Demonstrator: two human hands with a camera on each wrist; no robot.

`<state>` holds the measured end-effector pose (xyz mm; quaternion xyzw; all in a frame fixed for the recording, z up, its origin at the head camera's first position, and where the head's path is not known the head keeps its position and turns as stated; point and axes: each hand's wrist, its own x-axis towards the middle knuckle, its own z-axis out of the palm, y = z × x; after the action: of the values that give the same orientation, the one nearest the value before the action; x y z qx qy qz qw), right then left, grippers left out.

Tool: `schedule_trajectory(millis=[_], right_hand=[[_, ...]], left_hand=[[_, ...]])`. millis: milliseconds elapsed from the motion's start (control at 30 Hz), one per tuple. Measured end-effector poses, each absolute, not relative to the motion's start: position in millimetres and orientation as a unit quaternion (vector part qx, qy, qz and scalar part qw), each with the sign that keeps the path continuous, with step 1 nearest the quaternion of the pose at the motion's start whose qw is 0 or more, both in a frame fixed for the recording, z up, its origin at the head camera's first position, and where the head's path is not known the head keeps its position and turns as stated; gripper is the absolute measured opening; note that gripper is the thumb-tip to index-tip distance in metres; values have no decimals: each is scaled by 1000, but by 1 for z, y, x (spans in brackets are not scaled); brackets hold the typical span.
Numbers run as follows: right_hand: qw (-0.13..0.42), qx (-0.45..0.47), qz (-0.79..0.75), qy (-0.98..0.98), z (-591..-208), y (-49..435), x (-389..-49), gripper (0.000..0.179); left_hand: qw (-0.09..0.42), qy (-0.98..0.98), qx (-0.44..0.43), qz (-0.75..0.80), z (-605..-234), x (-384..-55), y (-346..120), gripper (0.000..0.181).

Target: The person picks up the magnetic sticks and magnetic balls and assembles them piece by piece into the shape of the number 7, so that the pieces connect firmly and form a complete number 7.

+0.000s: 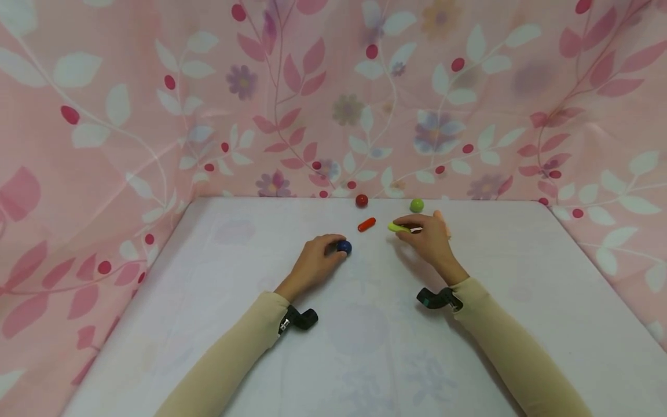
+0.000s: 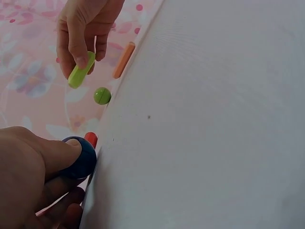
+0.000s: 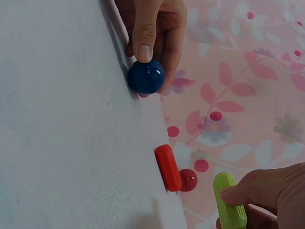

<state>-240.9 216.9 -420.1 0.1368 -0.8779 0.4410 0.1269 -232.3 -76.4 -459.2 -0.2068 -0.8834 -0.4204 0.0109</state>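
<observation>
A blue ball (image 3: 147, 79) is pinched by the left hand (image 1: 316, 259), a lime stick (image 1: 398, 227) by the right hand (image 1: 431, 239). Between, a red stick (image 1: 367, 225) is seen.

On the table (image 1: 359, 353) we see a red stick (image 1: 367, 225), red ball (image 1: 362, 201), green ball (image 1: 417, 205), orange stick (image 2: 124, 60); behind, floral cloth (image 1: 323, 110).

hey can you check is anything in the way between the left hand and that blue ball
Nothing visible is in the way: the left hand holds the blue ball, its thumb pressed directly against it. The nearest loose thing, the red stick, lies on the far side of the ball, not between it and the hand.
</observation>
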Motion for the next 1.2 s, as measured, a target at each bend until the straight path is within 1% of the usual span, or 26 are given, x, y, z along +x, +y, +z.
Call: schedule_trajectory(millis=[300, 600, 733, 833, 933, 1200], right_hand=[[116, 146, 433, -882, -415, 200, -243, 22], [105, 148, 431, -884, -419, 196, -241, 18], [92, 144, 428, -888, -419, 193, -241, 18], [80, 140, 428, -889, -420, 191, -240, 19], [80, 138, 432, -888, -421, 188, -239, 19], [68, 170, 437, -881, -429, 183, -238, 19]], left_hand=[[23, -877, -213, -430, -463, -235, -77, 38], [15, -876, -220, -429, -462, -237, -69, 38], [10, -881, -220, -419, -462, -239, -63, 39], [12, -884, -216, -414, -462, -239, -62, 38], [15, -881, -217, -421, -462, -238, -62, 38], [13, -880, -223, -420, -463, -237, -64, 37]])
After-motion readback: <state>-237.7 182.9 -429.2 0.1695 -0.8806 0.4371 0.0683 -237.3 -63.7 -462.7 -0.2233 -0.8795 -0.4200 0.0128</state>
